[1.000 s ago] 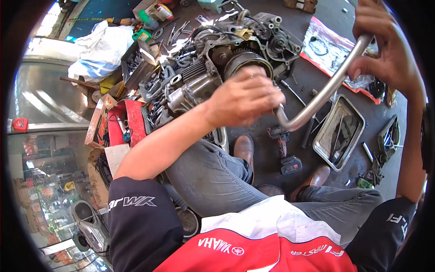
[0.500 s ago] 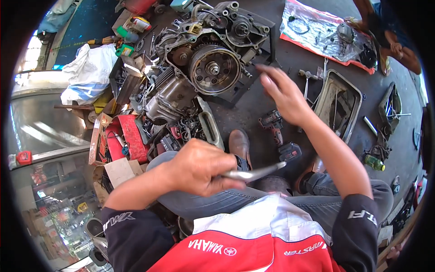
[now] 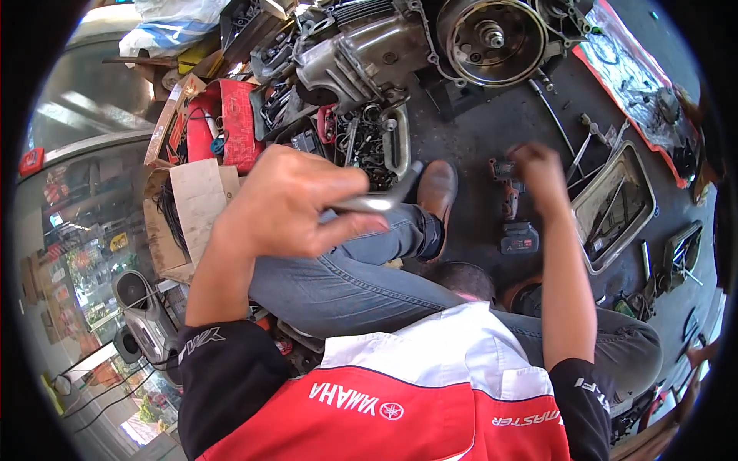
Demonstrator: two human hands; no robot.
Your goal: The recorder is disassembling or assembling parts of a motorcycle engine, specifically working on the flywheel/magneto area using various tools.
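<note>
My left hand (image 3: 288, 203) is closed around a bent, shiny silver metal bar tool (image 3: 377, 202), raised above my left knee. The bar's far end points toward my brown shoe (image 3: 438, 188). My right hand (image 3: 542, 180) is over the floor beside a cordless impact driver (image 3: 507, 188) with a dark battery (image 3: 520, 238). Its fingers are blurred and partly dark, so I cannot tell whether they touch the driver or hold anything. Beyond both hands sits a partly dismantled engine (image 3: 369, 58), its round metal rotor (image 3: 492, 42) exposed.
A metal tray (image 3: 649, 177) with tools stands at the right, near a long thin rod (image 3: 553, 115) and a T-handle tool (image 3: 588, 138). Farther off lies a red-edged plastic sheet (image 3: 623, 77) with parts. At left are a red box (image 3: 238, 127), cardboard (image 3: 196, 200) and a glass case (image 3: 84, 253).
The view has swung, moving the engine up and right in the picture. My right hand has moved from near the engine to beside the driver. My left hand still grips the bar tool.
</note>
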